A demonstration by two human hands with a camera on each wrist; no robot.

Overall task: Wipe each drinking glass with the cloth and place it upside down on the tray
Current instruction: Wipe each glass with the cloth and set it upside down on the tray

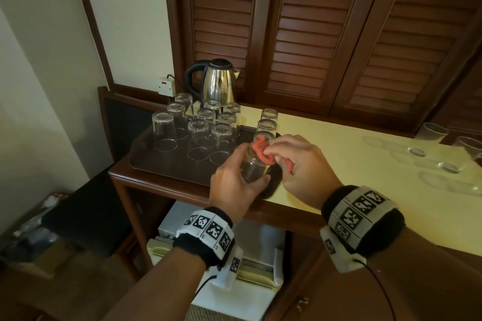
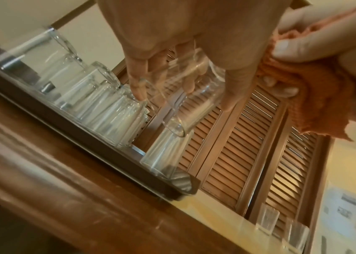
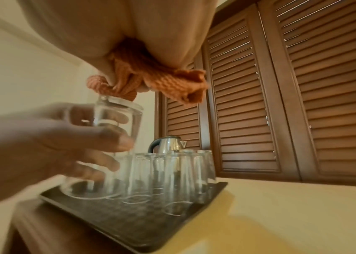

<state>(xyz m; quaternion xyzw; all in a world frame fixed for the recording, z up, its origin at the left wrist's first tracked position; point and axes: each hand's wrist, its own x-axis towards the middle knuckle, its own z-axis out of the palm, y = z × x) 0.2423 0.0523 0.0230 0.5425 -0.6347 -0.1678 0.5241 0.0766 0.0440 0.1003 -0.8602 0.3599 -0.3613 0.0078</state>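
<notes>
Black wristbands [image 1: 206, 238] bearing white square-code tags, thin black cables [image 1: 383, 292].

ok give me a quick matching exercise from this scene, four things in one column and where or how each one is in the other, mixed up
Things:
1. cloth
2. held glass
3. kettle
4. two upright glasses

Places or states:
A. behind the tray, by the louvred doors
B. gripped in the left hand, over the tray's near corner
C. bunched in the right hand, against the held glass
D. far right of the yellow counter

Pairs: 1-C, 2-B, 3-A, 4-D
</notes>
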